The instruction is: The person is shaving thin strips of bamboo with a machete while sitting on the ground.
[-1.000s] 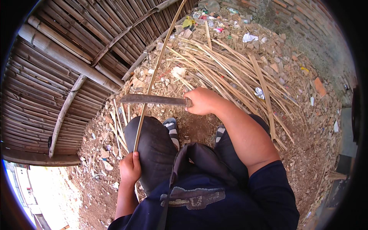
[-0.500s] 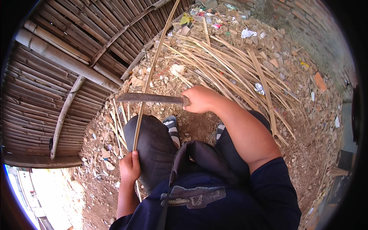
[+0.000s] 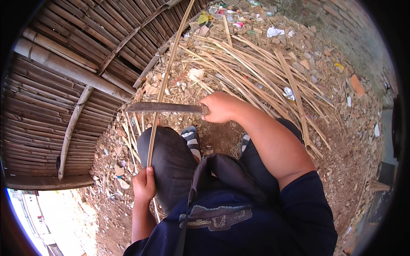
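Tan strip [image 3: 164,81] within the left fingers [image 3: 150,176]

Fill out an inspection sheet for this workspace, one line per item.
Surface: bare earth ground strewn with stones and rubble.
Job's things: long knife lying across a long pale strip in view, contact unclear; pile of strips ahead, to the right.
Clutter: white scrap, yellow scrap and crumpled silver wrapper around the pile.
Hands: left hand grips the strip beside the left knee; right hand grips the knife's handle.
Cables: nothing seen.
Surroundings: slatted structure at left, brick wall at upper right.
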Demonstrator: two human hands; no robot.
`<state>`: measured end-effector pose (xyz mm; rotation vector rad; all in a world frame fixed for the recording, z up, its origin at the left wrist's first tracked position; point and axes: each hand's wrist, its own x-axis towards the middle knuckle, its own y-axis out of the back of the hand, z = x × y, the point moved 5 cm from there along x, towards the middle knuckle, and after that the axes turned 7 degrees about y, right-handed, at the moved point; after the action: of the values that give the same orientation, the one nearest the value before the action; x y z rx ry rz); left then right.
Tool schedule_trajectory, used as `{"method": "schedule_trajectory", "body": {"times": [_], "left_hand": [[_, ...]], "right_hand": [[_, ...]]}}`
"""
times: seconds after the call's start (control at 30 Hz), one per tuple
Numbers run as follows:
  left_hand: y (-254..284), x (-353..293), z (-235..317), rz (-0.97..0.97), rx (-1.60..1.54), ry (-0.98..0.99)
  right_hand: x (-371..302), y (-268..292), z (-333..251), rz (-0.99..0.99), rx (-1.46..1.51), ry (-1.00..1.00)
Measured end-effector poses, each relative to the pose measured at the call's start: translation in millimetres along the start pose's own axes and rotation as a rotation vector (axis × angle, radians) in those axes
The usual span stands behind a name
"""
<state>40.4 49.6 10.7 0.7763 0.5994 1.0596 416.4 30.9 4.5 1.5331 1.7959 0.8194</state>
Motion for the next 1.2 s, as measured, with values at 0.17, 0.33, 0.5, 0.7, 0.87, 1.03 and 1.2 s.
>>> {"method": "schedule_trajectory", "body": {"times": [0.17,0.33,0.5,0.7,0.87,1.03,1.2], "left_hand": [[0,-1,0,-0.001,-0.001,0.015],[0,0,0,0.006,0.018,0.007],[1,0,-1,0.010,0.027,0.000],[1,0,1,0.005,0.033,0.018],[1,0,0,-0.005,0.020,0.023],[1,0,0,0.004,0.044,0.000],[2,-1,4,-0.001,0.024,0.021]], "right_hand": [[-5,9,-5,-0.018,0.028,-0.048],[-9,9,-10,-0.020,-0.003,-0.066],[-14,16,-7,0.048,-0.014,-0.036],[-15,19,-13,-0.057,0.000,-0.106],[-15,20,-12,0.043,-0.038,-0.034],[-16,27,-10,-0.037,-0.040,-0.081],[-14,17,-11,-0.027,-0.028,-0.087]]}}
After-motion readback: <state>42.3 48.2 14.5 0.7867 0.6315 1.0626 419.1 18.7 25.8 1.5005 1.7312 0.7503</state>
